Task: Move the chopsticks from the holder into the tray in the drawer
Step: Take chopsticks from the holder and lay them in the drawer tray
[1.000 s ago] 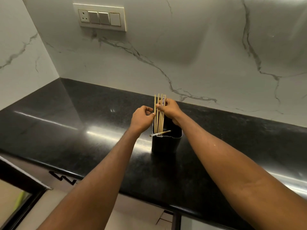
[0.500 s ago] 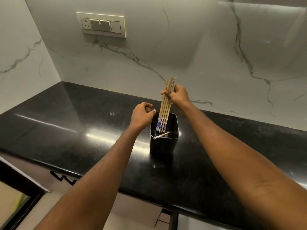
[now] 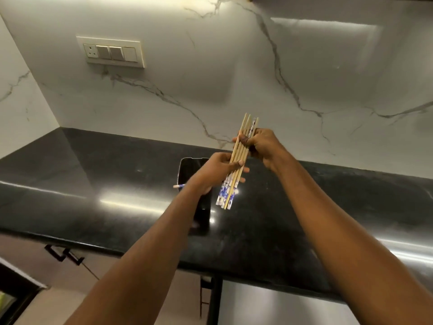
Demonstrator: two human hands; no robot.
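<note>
A bundle of several bamboo chopsticks (image 3: 228,194) with blue-and-white patterned ends hangs in the air above the black counter (image 3: 93,184), tilted, patterned ends down. My right hand (image 3: 262,143) grips the bundle near its top. My left hand (image 3: 218,171) closes around its middle. The black square holder (image 3: 189,167) stands on the counter just left of and behind my left hand, partly hidden by my wrist. One more chopstick (image 3: 179,186) lies across the holder, its tip sticking out to the left. The drawer and its tray are out of sight.
A marble backsplash rises behind the counter, with a switch plate (image 3: 113,52) on it at the upper left. Below the counter's front edge are cabinet fronts, a dark handle (image 3: 63,254) at the left and a steel panel (image 3: 281,303) at the right.
My right hand has lifted the bundle fully out of the holder and to the right. My left hand has let go of the holder rim and taken hold of the bundle.
</note>
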